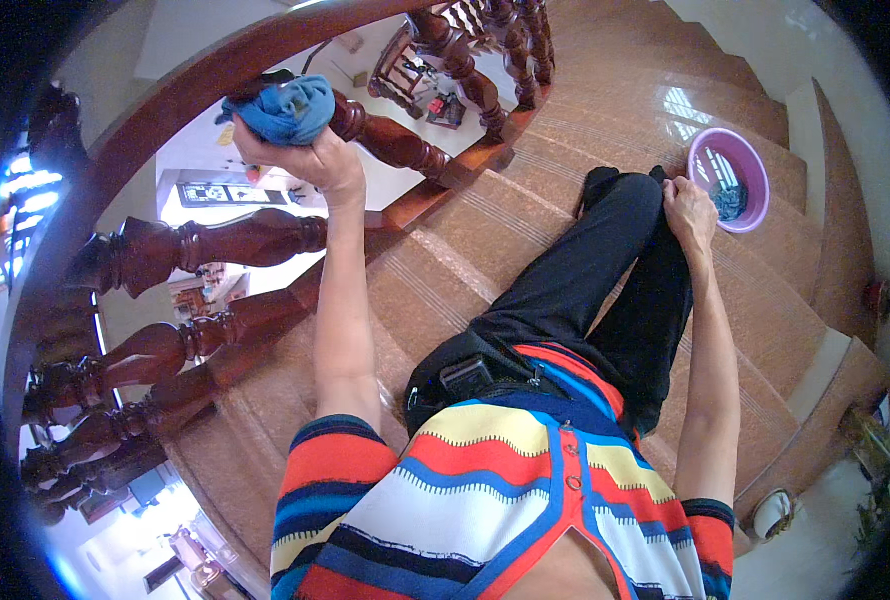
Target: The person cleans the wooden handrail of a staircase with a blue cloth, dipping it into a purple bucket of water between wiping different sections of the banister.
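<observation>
My left hand [310, 161] is raised at the upper left and holds a bunched blue cloth [291, 109] against the top of a dark wooden baluster [392, 139], just under the curved handrail [182, 82]. My right hand [691, 206] rests at my knee with its fingers curled; nothing can be made out in it. Right beside it, a round pink plastic basin [758, 176] stands on a stair step, with water and a dark blue-grey cloth [730, 201] inside.
Curved brown stairs [475, 232] run beneath and around my legs. More turned balusters [242, 240] line the left side, with a drop to a lower floor behind them. A pale wall [827, 45] bounds the upper right. Leafy plants [876, 450] show at the lower right.
</observation>
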Demonstrator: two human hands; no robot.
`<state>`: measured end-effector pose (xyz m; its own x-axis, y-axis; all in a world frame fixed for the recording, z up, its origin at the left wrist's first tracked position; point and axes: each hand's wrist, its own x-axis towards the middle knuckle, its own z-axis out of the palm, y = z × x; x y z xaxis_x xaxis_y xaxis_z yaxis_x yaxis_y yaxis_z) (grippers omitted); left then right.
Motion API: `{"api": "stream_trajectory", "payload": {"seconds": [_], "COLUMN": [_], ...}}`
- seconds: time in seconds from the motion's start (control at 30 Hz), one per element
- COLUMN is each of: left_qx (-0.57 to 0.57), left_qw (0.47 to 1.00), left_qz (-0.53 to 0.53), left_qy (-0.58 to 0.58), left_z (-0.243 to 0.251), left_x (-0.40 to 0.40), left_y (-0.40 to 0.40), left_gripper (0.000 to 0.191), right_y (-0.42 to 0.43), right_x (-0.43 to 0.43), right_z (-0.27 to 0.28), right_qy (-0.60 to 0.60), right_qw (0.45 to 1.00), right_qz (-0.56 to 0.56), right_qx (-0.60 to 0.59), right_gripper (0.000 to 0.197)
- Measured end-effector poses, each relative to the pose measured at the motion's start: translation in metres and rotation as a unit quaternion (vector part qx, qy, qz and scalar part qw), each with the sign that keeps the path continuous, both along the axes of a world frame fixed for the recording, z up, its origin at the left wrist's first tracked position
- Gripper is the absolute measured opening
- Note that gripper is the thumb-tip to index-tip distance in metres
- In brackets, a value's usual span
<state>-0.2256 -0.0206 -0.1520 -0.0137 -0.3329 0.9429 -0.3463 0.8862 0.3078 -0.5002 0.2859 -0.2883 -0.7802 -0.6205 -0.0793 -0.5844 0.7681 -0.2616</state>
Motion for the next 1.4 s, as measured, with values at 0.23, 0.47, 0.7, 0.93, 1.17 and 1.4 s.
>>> {"api": "stream_trajectory", "payload": {"seconds": [0.23,0.47,0.7,0.93,1.17,1.4], "left_qx": [0.250,0.392,0.430,0.261,0.274,0.142], "left_qw": [0.964,0.880,0.879,0.637,0.631,0.632], "left_qz": [-0.086,-0.116,-0.100,0.099,0.043,0.076], "left_qy": [-0.041,-0.241,-0.180,-0.718,-0.724,-0.758], "left_z": [-0.096,-0.179,-0.131,-0.211,-0.237,-0.213], "left_x": [0.036,0.081,0.053,0.071,0.042,0.071], "left_y": [0.012,0.005,0.039,0.023,0.030,0.036], "left_gripper": [0.069,0.032,0.036,0.025,0.031,0.016], "right_y": [0.007,0.000,0.008,0.008,0.004,0.009], "right_x": [-0.004,-0.002,-0.006,-0.008,-0.011,-0.010], "right_z": [-0.006,-0.007,-0.009,-0.010,-0.005,-0.006], "right_qy": [-0.006,0.011,0.005,-0.015,-0.022,-0.041], "right_qw": [1.000,1.000,1.000,1.000,0.999,0.999], "right_qz": [-0.008,0.009,0.007,-0.014,-0.025,-0.027], "right_qx": [-0.001,-0.004,-0.020,-0.004,0.021,-0.004], "right_gripper": [0.034,0.034,0.034,0.034,0.035,0.035]}}
